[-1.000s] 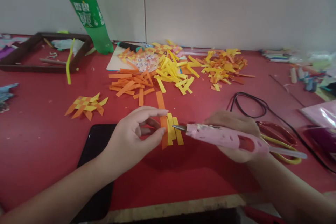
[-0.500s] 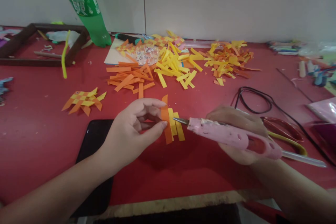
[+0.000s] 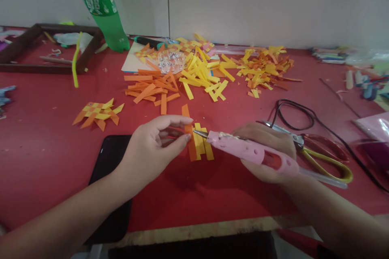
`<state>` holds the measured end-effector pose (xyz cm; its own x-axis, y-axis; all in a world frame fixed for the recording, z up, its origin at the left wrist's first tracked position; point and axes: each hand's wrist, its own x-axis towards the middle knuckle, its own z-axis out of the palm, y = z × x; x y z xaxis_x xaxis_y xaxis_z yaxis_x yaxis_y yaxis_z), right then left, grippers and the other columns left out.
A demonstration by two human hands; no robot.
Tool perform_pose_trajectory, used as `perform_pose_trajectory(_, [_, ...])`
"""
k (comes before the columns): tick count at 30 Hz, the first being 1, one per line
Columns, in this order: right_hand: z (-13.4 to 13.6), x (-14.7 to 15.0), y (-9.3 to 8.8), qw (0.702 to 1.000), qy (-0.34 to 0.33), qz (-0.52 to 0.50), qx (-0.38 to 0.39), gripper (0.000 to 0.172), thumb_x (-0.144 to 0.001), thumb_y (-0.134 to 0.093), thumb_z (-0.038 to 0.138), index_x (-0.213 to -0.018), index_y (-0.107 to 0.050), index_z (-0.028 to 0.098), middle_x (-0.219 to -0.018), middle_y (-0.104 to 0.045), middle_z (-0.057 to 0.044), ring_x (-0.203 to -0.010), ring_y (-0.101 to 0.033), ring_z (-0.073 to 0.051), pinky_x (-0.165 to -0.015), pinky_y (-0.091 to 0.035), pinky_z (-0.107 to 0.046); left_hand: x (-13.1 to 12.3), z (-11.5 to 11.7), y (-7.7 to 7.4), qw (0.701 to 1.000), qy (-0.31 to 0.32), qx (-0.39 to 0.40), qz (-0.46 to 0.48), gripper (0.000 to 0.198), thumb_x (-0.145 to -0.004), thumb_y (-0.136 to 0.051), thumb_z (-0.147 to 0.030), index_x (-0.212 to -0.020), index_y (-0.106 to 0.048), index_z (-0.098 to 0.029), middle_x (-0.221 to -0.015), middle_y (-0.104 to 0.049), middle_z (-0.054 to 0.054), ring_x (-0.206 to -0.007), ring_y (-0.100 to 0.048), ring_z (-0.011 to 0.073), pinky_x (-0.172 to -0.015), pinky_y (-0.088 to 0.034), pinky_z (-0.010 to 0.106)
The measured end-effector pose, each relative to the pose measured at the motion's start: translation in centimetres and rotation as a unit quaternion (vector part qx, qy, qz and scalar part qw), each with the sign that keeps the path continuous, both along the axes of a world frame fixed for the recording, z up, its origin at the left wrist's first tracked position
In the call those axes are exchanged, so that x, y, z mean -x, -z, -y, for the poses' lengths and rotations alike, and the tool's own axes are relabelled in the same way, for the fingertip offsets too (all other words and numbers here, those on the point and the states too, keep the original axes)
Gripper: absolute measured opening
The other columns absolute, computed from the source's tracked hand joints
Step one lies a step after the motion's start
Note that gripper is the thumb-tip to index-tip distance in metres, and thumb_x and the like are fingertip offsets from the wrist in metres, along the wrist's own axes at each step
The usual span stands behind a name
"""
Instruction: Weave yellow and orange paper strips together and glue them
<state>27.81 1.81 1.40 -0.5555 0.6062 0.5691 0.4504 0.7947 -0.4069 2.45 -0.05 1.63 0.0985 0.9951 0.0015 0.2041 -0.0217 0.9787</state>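
Observation:
Between the thumb and fingers of my left hand (image 3: 154, 145) is an orange paper strip (image 3: 192, 149), held upright at its middle. Several yellow paper strips (image 3: 200, 145) lie side by side against its right edge. My right hand (image 3: 264, 145) is wrapped round a pink hot glue gun (image 3: 249, 149), with a clear glue stick (image 3: 323, 177) poking out of its rear. The metal nozzle (image 3: 200, 133) points left, close to the orange strip and over the yellow ones. Whether it touches the paper I cannot tell.
Scissors (image 3: 326, 166) lie beyond my right wrist, near a black cord (image 3: 291, 105). A phone (image 3: 106, 194) sits under my left forearm. Woven paper fish (image 3: 99, 114), loose orange strips (image 3: 152, 85), yellow strips (image 3: 197, 71), scraps (image 3: 264, 68), a green bottle (image 3: 106, 20) and a frame (image 3: 36, 68) surround the work.
My right hand has moved the glue gun left and slightly up, bringing its nozzle from the yellow strips to near the orange strip. More of the scissors shows. My left hand keeps its pinch.

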Motion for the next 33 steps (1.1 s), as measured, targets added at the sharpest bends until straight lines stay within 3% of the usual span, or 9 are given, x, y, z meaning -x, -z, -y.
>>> perform_pose_trajectory(14, [0.33,0.25,0.30,1.000,0.013,0.026,0.005,0.016,-0.077,-0.058,0.018,-0.092,-0.056,0.020,-0.073,-0.063,-0.006,-0.060,-0.059,-0.017,-0.053,-0.049,-0.031,-0.34,0.49,0.14,1.000,0.007,-0.010,-0.026,0.034,-0.077,-0.071,-0.022,-0.111,-0.068,-0.021,-0.096,-0.068,0.005,-0.070,-0.067,0.0108,-0.071,-0.060,0.021])
perform_pose_trajectory(25, [0.58,0.31,0.35,0.999,0.028,0.021,-0.002,0.012,-0.075,-0.057,0.017,-0.087,-0.056,0.020,-0.070,-0.059,-0.003,-0.057,-0.053,-0.015,-0.052,-0.042,-0.030,-0.06,0.81,-0.10,0.980,0.038,-0.137,-0.140,0.034,-0.081,-0.061,-0.014,-0.115,-0.066,-0.021,-0.111,-0.062,0.005,-0.074,-0.068,0.0088,-0.072,-0.059,0.016])
perform_pose_trajectory(33, [0.61,0.20,0.33,0.998,0.030,0.027,-0.049,0.011,-0.075,-0.059,0.017,-0.086,-0.056,0.018,-0.066,-0.057,-0.004,-0.055,-0.054,-0.017,-0.049,-0.041,-0.031,-0.08,0.89,-0.11,0.976,0.041,-0.152,-0.153,0.032,-0.082,-0.061,-0.014,-0.113,-0.066,-0.021,-0.111,-0.063,0.005,-0.072,-0.069,0.0090,-0.070,-0.059,0.016])
